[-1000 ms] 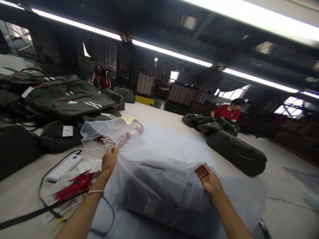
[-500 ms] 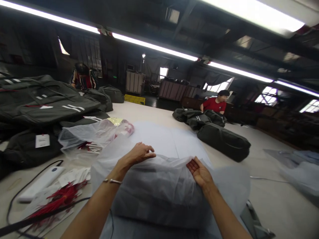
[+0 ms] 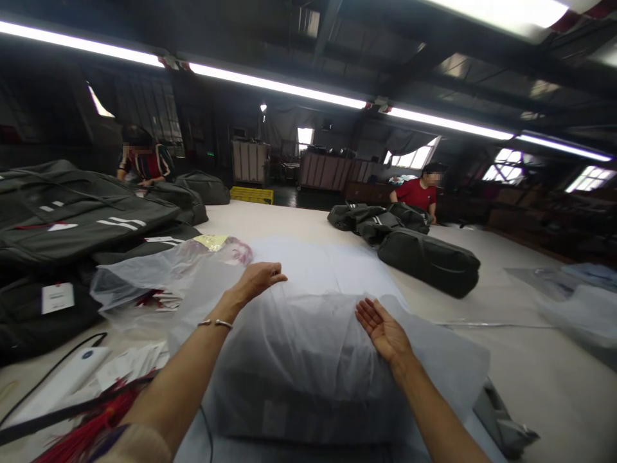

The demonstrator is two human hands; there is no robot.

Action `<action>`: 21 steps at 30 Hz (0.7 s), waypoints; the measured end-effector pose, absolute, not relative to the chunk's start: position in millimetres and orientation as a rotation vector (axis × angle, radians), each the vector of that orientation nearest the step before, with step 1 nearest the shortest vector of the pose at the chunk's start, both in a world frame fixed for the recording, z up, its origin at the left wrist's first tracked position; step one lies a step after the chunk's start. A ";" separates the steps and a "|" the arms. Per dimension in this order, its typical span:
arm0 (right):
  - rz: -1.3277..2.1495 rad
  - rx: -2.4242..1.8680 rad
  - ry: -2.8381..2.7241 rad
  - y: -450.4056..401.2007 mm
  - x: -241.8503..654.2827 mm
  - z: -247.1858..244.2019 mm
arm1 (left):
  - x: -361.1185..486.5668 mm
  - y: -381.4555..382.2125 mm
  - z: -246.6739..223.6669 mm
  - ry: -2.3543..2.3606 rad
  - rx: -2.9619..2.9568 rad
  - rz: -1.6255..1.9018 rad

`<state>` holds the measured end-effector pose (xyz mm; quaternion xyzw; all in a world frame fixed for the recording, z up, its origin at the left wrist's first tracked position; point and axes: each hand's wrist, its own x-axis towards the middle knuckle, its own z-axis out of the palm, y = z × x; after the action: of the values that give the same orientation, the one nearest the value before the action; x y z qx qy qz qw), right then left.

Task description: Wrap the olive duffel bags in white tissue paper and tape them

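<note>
A dark, boxy bag lies in front of me inside a translucent plastic bag point(image 3: 313, 347). My left hand point(image 3: 260, 281) is at the far left of the plastic, fingers curled in and thumb against them, closed on its edge; the exact grip is partly hidden. Over on the right, my right hand point(image 3: 383, 331) lies against the plastic with the palm turned up and fingers stretched out, holding nothing. Beyond both hands, a white sheet-like layer point(image 3: 318, 263) spreads flat on the table.
Dark green bags point(image 3: 87, 212) are heaped at left, beside a crumpled plastic bag point(image 3: 144, 276). Red-stringed tags point(image 3: 130, 366) and a white device point(image 3: 67, 379) lie near my left arm. More dark bags point(image 3: 429, 260) stand at right. Two people work across the table point(image 3: 520, 347).
My left hand has curled its fingers closed and shifted slightly left. The right hand has straightened its fingers and released the plastic edge. The plastic lies smoother over the dark bag.
</note>
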<state>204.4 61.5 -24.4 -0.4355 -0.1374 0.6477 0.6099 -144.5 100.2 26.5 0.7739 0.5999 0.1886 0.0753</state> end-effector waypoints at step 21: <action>1.437 -0.980 -0.354 61.6 202.6 -32.6 | -9.3 -30.0 -36.0 1.025 2.940 0.543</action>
<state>202.6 61.6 -32.6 -0.4283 -0.1546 0.6279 0.6312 -9.3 -30.0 -36.0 0.9301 0.3244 0.1717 -0.0094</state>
